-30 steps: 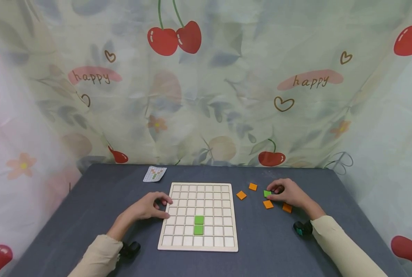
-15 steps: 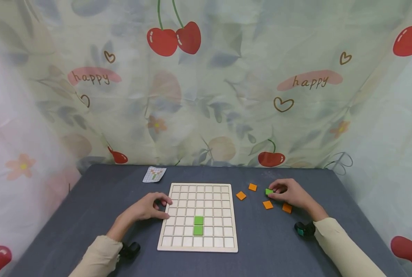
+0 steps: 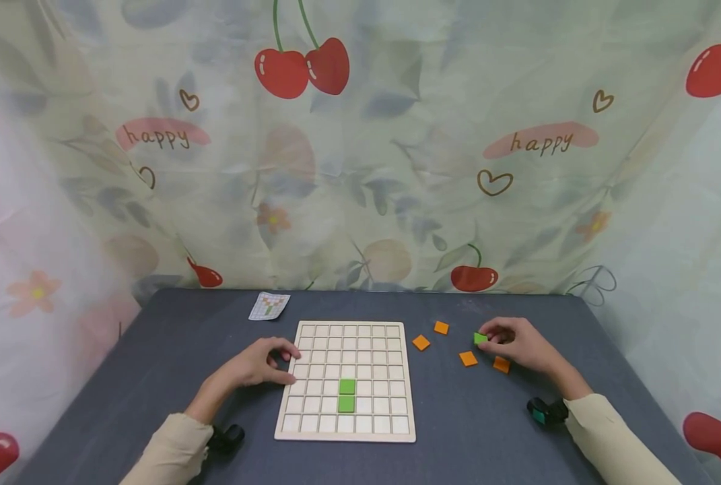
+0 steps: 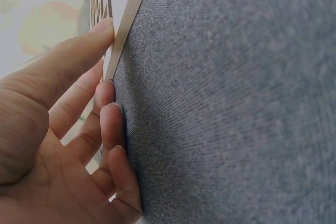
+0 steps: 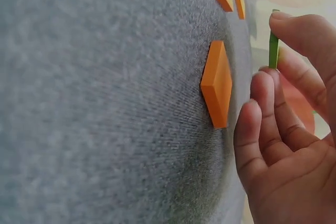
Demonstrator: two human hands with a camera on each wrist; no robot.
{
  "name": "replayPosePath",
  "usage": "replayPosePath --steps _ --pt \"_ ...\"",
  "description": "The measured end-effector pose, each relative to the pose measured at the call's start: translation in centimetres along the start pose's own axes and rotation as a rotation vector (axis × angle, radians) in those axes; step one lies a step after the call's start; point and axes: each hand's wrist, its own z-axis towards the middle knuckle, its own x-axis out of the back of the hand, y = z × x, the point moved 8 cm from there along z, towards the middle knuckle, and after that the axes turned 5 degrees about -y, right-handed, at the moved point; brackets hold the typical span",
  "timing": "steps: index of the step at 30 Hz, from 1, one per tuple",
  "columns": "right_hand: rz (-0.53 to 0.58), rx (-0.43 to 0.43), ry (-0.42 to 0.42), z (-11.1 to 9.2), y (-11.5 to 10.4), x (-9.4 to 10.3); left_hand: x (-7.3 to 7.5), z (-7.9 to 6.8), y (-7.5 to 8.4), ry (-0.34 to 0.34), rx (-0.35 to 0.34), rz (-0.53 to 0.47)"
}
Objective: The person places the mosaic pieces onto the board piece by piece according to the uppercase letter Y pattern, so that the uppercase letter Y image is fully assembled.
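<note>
At the left edge of a pale wooden grid board (image 3: 346, 436), my left hand (image 3: 254, 364) rests its thumb and fingertips against the rim. The left wrist view shows the thumb (image 4: 79, 53) touching the board's edge, the other fingers loosely bent beside it. Two green square tiles (image 3: 347, 395) lie one behind the other in the board's grid. My right hand (image 3: 520, 343) pinches another green tile (image 5: 273, 51) between thumb and fingers, above the cloth right of the board. Several orange tiles (image 3: 468, 358) lie loose around that hand.
A small printed card (image 3: 269, 306) with a coloured grid pattern lies behind the board on the left. Dark grey cloth (image 3: 457, 431) covers the table. A patterned curtain (image 3: 360, 168) stands along the back and sides.
My right hand has lifted the green tile and drawn it slightly to the right, away from the orange tiles. The left hand has stayed at the board's edge.
</note>
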Motion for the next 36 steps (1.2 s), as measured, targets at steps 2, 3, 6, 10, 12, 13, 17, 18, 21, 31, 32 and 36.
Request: replayPosePath --steps 2,3,6,10,12,13,17,18,21,31,32,36 --pt "0.018 0.006 0.000 -0.2 -0.2 0.0 0.0 0.0 0.0 -0.001 -0.001 -0.003" --pt "0.027 0.010 0.000 -0.4 -0.3 -0.1 0.0 0.0 0.0 -0.003 0.000 -0.005" --pt "0.059 0.025 0.001 -0.7 -0.6 -0.1 0.0 0.0 0.0 -0.007 0.002 -0.012" --pt "0.093 0.036 -0.003 -1.1 -1.1 -0.4 0.1 -0.1 -0.1 -0.009 0.001 -0.014" --pt "0.104 0.037 -0.004 -1.2 -1.3 -0.6 0.1 -0.1 -0.2 -0.008 0.002 -0.014" --pt "0.106 0.038 -0.006 -1.2 -1.4 -0.7 0.1 -0.1 -0.2 -0.008 0.002 -0.016" --pt "0.106 0.054 -0.017 -1.0 -2.0 -1.2 0.1 0.0 -0.1 -0.008 0.006 -0.022" --pt "0.107 0.058 -0.020 -0.9 -2.1 -1.4 0.1 0.0 -0.1 -0.008 0.006 -0.024" --pt "0.122 0.073 -0.032 -0.7 -2.7 -1.9 0.0 0.0 0.0 -0.008 0.006 -0.025" --pt "0.159 0.093 -0.071 0.3 -4.2 -4.0 -0.1 0.0 -0.2 -0.004 0.021 -0.031" --pt "0.158 0.091 -0.074 0.4 -4.3 -4.2 -0.1 0.1 -0.3 -0.003 0.023 -0.030" --pt "0.152 0.104 -0.090 0.7 -5.1 -5.0 -0.1 0.1 -0.3 -0.002 0.023 -0.024"
